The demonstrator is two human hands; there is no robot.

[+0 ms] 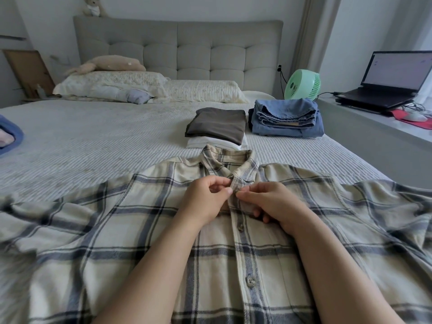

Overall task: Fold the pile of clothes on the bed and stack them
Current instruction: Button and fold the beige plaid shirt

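Observation:
A cream and blue plaid shirt (145, 230) lies spread front-up across the near part of the bed (93, 141), sleeves out to both sides. My left hand (205, 199) and my right hand (271, 204) meet just below the collar, each pinching the button placket at the top button. Behind the collar sits a folded stack with a dark brown garment (217, 125) on top of white ones. To its right stands a folded stack of blue denim clothes (285, 118).
Pillows (112, 87) and a plush toy lie at the padded headboard. A green fan (302, 84) stands beside the bed, and a laptop (388, 78) is on the ledge at right. A blue item (9, 134) lies at the bed's left edge.

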